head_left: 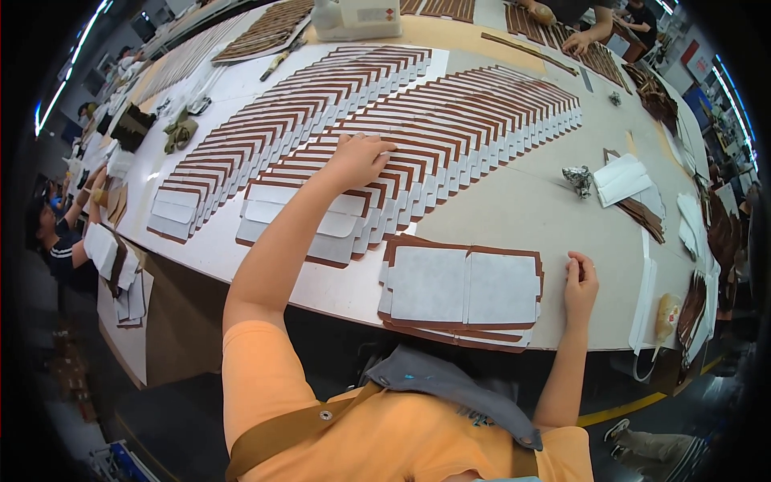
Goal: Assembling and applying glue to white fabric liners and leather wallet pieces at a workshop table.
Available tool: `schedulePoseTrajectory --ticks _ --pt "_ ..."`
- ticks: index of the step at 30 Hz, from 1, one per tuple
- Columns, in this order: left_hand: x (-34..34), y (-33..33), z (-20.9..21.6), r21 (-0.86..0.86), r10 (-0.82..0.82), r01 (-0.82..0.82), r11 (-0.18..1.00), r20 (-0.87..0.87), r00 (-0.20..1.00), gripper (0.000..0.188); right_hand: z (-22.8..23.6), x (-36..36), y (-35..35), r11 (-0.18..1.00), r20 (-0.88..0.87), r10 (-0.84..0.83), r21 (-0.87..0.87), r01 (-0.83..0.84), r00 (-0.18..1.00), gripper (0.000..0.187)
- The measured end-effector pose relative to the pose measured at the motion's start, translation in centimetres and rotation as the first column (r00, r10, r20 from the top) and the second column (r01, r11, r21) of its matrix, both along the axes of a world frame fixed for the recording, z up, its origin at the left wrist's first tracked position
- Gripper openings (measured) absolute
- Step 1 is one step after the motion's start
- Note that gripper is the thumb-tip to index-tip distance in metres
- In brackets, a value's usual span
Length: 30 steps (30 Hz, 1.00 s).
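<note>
Two long fanned rows of overlapping brown-edged white panels cover the table: a left row (pixel 265 132) and a right row (pixel 450 132). My left hand (pixel 358 161) lies across the middle of the right row, its fingers stretched out over the panel edges and its fingertips partly hidden. Nearest my body sits a stack of larger panels (pixel 430 281), white with brown borders and a centre fold line, slightly uneven at the table edge. Just right of that stack, my right hand (pixel 581 285) hovers or rests by the tabletop, fingers loosely curled in, with no object visible in them.
A white jug (pixel 357 18) stands at the far edge beside a brush (pixel 275 64). Crumpled foil (pixel 578 181) and white pieces (pixel 622 178) lie to the right. Across the table a co-worker's hand (pixel 577 43) touches brown strips. Another person (pixel 60 241) works at left.
</note>
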<state>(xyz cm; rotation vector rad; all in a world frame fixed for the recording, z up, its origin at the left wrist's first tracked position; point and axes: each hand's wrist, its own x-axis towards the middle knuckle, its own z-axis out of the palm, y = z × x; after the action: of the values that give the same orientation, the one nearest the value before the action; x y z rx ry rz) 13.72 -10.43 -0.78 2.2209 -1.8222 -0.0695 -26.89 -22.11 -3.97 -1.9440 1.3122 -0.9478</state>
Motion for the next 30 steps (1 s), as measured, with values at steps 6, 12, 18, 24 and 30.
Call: schedulePoseTrajectory --ticks 6,12,18,24,30 --pt "-0.2 -1.0 0.6 0.010 0.000 0.000 1.000 0.023 1.000 0.017 0.3 0.2 0.3 1.000 -0.021 0.005 -0.011 -0.006 1.000 0.015" --pt "0.5 -2.7 0.1 -0.121 -0.104 0.113 0.986 0.077 0.992 0.013 0.6 0.4 0.5 0.997 -0.014 0.024 -0.068 -0.025 1.000 0.014" --pt "0.6 -4.9 1.2 0.045 0.017 -0.014 0.999 -0.067 0.998 0.017 1.0 0.5 0.7 1.000 -0.013 0.026 -0.016 -0.026 1.000 0.014" --pt "0.8 -7.4 0.0 -0.028 0.025 -0.024 0.999 0.014 1.000 0.029 0.8 0.5 0.6 0.999 -0.004 0.033 -0.033 -0.033 0.999 0.013" --pt "0.6 -8.7 0.6 0.106 0.090 -0.090 0.990 0.009 0.996 0.023 0.8 0.6 0.7 0.998 -0.001 0.046 -0.048 -0.046 0.999 0.012"
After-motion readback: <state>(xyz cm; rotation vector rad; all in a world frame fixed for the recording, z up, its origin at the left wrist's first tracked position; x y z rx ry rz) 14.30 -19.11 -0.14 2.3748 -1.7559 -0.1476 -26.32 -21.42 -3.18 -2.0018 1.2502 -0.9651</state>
